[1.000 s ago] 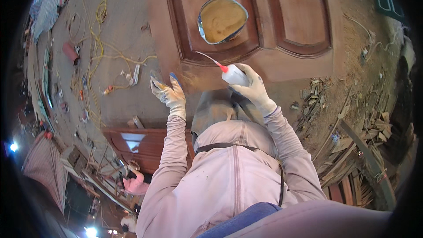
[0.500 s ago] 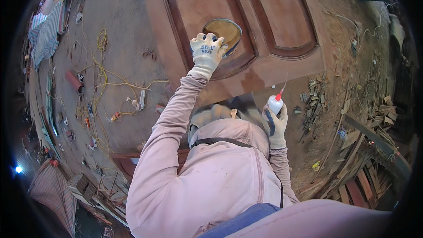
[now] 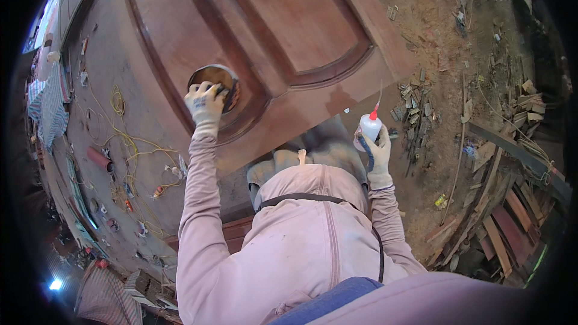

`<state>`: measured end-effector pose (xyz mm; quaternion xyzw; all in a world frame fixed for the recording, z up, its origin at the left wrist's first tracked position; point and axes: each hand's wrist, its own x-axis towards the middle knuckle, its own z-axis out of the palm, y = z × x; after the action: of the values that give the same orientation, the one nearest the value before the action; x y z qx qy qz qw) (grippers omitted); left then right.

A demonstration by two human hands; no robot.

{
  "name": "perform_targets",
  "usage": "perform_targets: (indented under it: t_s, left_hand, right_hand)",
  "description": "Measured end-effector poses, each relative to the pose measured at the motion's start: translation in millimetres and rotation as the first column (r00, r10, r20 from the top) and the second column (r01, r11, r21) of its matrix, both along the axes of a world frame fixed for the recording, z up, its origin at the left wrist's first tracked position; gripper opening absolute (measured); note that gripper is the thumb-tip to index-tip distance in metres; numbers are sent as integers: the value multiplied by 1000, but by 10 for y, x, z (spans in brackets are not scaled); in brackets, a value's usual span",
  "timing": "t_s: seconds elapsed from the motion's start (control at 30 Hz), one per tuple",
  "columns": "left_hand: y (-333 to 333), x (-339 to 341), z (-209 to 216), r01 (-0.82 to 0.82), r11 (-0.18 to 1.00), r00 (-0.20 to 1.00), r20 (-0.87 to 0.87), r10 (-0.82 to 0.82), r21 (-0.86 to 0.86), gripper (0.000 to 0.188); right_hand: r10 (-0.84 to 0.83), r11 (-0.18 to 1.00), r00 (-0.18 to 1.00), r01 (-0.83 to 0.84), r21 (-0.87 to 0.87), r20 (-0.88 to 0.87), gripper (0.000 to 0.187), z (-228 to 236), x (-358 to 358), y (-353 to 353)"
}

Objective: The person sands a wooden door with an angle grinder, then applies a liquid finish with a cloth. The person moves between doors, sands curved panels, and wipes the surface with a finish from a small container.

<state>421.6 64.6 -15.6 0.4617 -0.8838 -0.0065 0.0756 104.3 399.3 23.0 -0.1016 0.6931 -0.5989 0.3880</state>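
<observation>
My left hand (image 3: 206, 106), in a white knitted glove, is closed on the near left rim of a round, dark-edged bowl (image 3: 212, 74). The bowl's inside looks brown; what lies in it I cannot make out. Beneath it is the lower end of a reddish-brown wooden door (image 3: 289, 18) with arched panels. I cannot tell whether the bowl touches the door. Close to the door's near right corner, my gloved right hand (image 3: 379, 153) grips a white squeeze bottle (image 3: 369, 125) upright, its red cap and long thin nozzle pointing away from me.
Yellow cords (image 3: 129, 144) trail over the floor at left, near a red-brown cylinder (image 3: 99, 159). Wood scraps (image 3: 413, 108) lie to the right of the bottle. Planks and boards (image 3: 506, 229) are piled at far right. A striped sheet (image 3: 54, 105) lies at far left.
The view has swung to the right, so the door sits further left. My left hand and the bowl have shifted left and nearer. My right hand still holds the bottle.
</observation>
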Motion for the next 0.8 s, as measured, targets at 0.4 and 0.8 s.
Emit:
perform_targets:
  t_s: [0.4, 0.8]
  left_hand:
    - [174, 91, 156, -457, 877, 867, 148, 476, -147, 15]
    - [218, 179, -226, -746, 665, 664, 33, 747, -31, 23]
  right_hand:
    - [-7, 996, 999, 10, 83, -37, 50, 6, -1853, 40]
    - [-9, 993, 1000, 9, 115, 2, 52, -152, -1845, 9]
